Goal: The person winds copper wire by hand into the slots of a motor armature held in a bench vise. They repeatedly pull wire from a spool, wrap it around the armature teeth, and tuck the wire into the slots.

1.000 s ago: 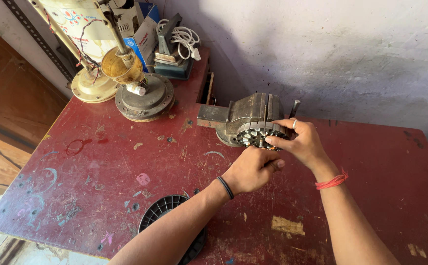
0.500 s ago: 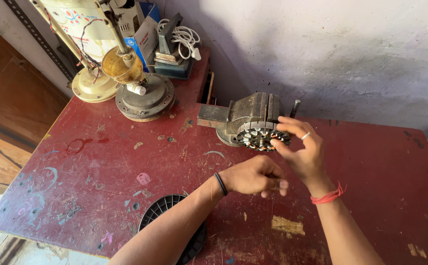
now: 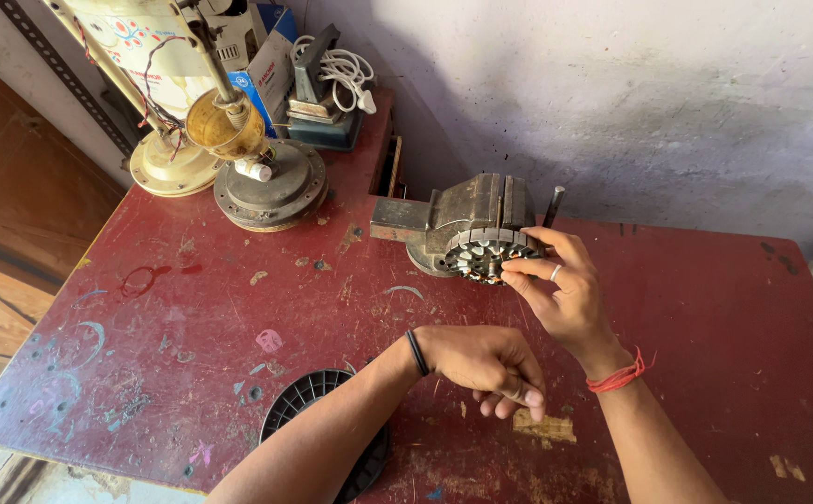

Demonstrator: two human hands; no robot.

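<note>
Scuffed red paint covered the desk (image 3: 192,317), which ran up to a pale plastered wall across the top of the frame. At centre, a grey bench vise (image 3: 467,219) clamped a round motor stator (image 3: 490,256) with dark slotted teeth. The right hand (image 3: 565,294), with a ring and a red thread at the wrist, touched the stator's right edge with spread, loosely open fingers. Half a second before, the left hand (image 3: 486,366) had lain closer beneath the right one; now it had dropped lower toward the bottom centre, well apart from the stator, curled into a loose fist. Whether it pinched anything small between thumb and fingers could not be made out. The right hand had barely shifted at the stator.

A black ribbed fan part (image 3: 318,411) at the lower centre was half hidden under the left forearm. In the upper left stood a cream fan base (image 3: 168,163) and a grey motor housing (image 3: 271,191); behind them a white cord (image 3: 341,70) lay coiled, partly cut off by the frame's top.
</note>
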